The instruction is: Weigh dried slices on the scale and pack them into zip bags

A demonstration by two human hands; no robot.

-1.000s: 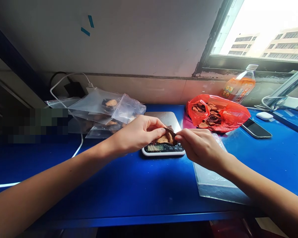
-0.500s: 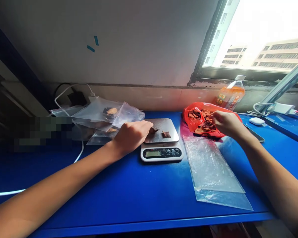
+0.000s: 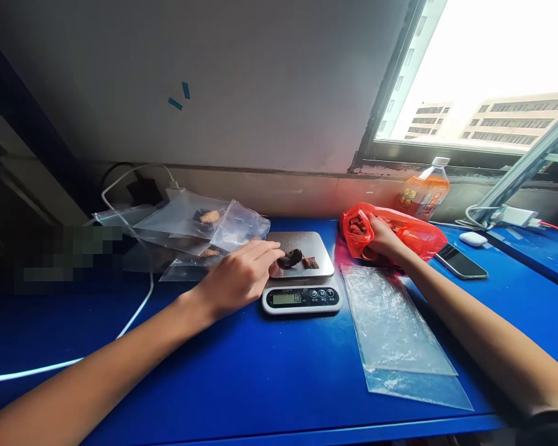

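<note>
Right hand [image 3: 382, 238] has dipped into the red bag [image 3: 425, 238] — thin, crinkled plastic.

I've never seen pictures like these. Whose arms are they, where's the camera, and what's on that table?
There's no machine arm: these are a person's bare hands, filmed by a camera worn on the head. On the blue table sits a digital scale bearing dark, dried-looking pieces. The left hand is beside them; whether it grips one is unclear. The right hand reaches into a red bag of brown pieces; its fingertips are hidden. Clear plastic and a phone lie nearby.
</note>
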